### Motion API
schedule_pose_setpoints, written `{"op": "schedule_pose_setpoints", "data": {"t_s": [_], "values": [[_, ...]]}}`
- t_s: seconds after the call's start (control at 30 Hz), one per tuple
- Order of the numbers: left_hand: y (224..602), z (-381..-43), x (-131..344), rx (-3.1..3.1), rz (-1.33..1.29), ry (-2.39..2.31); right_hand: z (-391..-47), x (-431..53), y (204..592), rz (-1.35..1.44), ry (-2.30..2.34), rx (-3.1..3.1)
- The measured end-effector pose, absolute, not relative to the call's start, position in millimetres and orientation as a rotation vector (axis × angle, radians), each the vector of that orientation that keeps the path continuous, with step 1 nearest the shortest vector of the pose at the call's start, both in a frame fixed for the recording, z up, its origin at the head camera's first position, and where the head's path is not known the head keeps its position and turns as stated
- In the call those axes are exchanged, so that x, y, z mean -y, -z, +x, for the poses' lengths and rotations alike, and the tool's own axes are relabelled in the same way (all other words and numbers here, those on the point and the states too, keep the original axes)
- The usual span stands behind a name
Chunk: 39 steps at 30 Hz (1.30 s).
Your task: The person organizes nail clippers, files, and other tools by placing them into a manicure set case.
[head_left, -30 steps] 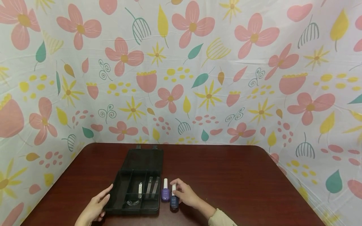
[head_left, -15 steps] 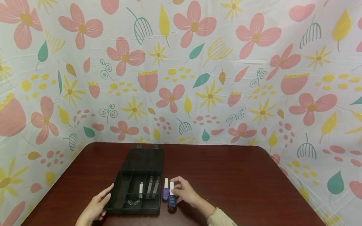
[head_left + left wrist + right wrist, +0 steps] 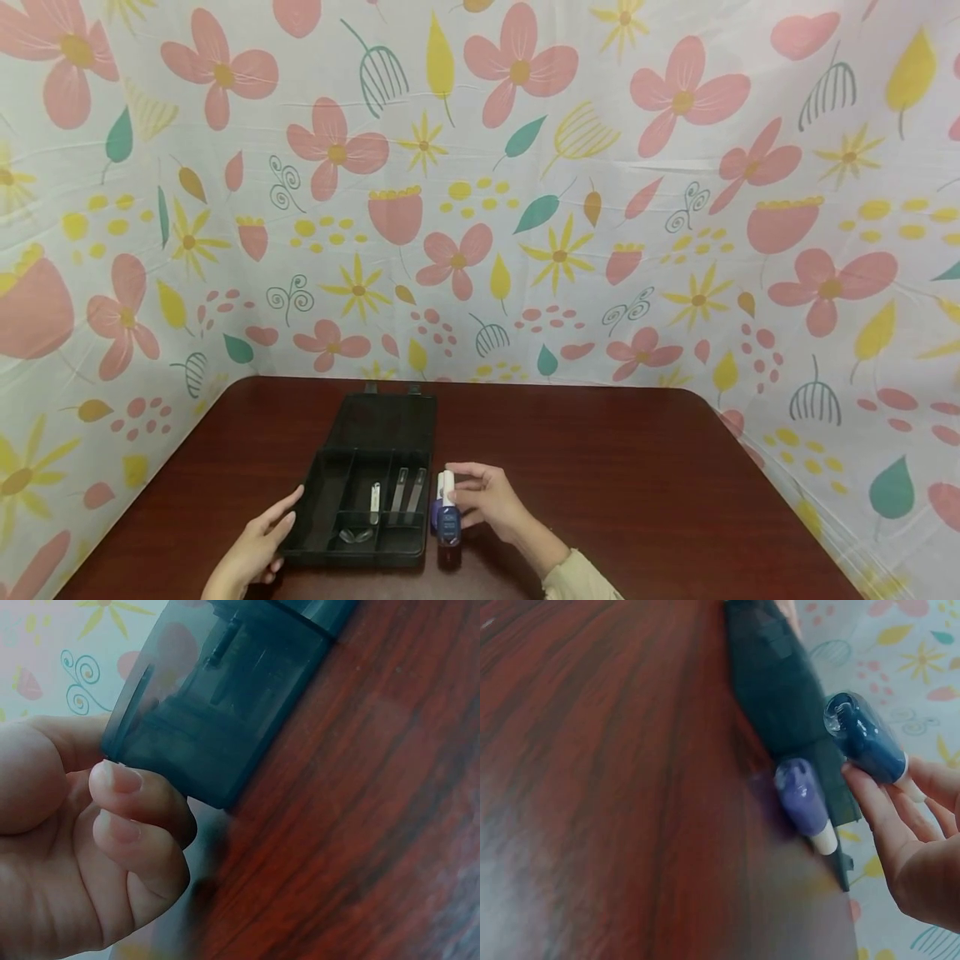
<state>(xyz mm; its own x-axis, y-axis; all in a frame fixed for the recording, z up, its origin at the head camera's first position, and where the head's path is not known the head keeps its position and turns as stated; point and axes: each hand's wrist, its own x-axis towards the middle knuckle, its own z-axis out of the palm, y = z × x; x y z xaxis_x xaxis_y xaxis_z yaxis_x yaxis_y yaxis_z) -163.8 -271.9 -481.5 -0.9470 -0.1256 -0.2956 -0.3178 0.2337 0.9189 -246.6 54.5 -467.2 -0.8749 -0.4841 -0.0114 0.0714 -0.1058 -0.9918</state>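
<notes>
My right hand (image 3: 491, 504) pinches a dark blue nail polish bottle (image 3: 447, 527) by its white cap. In the right wrist view this bottle (image 3: 866, 739) is off the table, its base toward the camera. Partly hidden behind it in the head view, a purple nail polish bottle (image 3: 802, 799) with a white cap stands beside the case. My left hand (image 3: 251, 542) grips the near left side of the dark, see-through plastic case (image 3: 318, 500). Inside the case lie a nail clipper (image 3: 375, 504), two flat metal tools like nail files (image 3: 399, 492) and small clear curved pieces (image 3: 356, 535).
The case's lid (image 3: 382, 421) lies folded back toward the far edge of the dark red wooden table (image 3: 600, 475). Dividers split the case into several compartments. A flowered cloth (image 3: 480, 250) hangs behind the table and at both sides.
My right hand has moved the dark blue bottle up and to the left, in front of the purple one. The left hand keeps its place on the case.
</notes>
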Motion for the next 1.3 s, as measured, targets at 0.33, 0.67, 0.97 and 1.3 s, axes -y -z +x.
{"op": "schedule_pose_setpoints", "data": {"t_s": [0.33, 0.67, 0.97, 1.3], "values": [[481.6, -164.1, 272.4, -2.332, -0.428, -1.792, -245.3, -39.9, 464.5, -0.444, 2.108, -1.693], [479.9, -163.6, 272.2, -2.333, -0.432, -1.778, -245.8, -19.2, 461.0, -0.477, 2.139, -1.721], [478.9, -163.0, 268.3, -2.332, -0.444, -1.784, -246.0, 4.0, 454.3, -0.487, 2.144, -1.716], [480.1, -163.3, 269.8, -2.343, -0.448, -1.781, -247.5, 24.5, 454.8, -0.465, 2.171, -1.722]]}}
